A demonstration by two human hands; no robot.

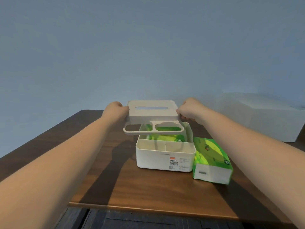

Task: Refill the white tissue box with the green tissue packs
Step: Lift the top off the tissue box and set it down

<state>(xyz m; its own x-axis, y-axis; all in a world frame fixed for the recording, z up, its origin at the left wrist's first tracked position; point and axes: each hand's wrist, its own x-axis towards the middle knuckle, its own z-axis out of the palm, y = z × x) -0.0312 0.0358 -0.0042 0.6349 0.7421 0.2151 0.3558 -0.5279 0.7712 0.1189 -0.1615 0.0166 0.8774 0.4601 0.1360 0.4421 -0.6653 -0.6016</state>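
Observation:
The white tissue box [153, 158] stands open on the wooden table [148, 192], with a label on its front wall. A green tissue pack [166, 138] lies inside its rear compartment, partly hidden; the two front compartments look empty. Above the box hangs its white lid [152, 115], with a slot on top and two openings along its front rim. My left hand [115, 110] grips the lid's left end and my right hand [189, 109] its right end. A second green tissue pack [211, 160] lies on the table against the box's right side.
The table's near edge runs below the box, with a dark floor beneath it. A pale white block [264, 116] sits at the far right against the blue-grey wall.

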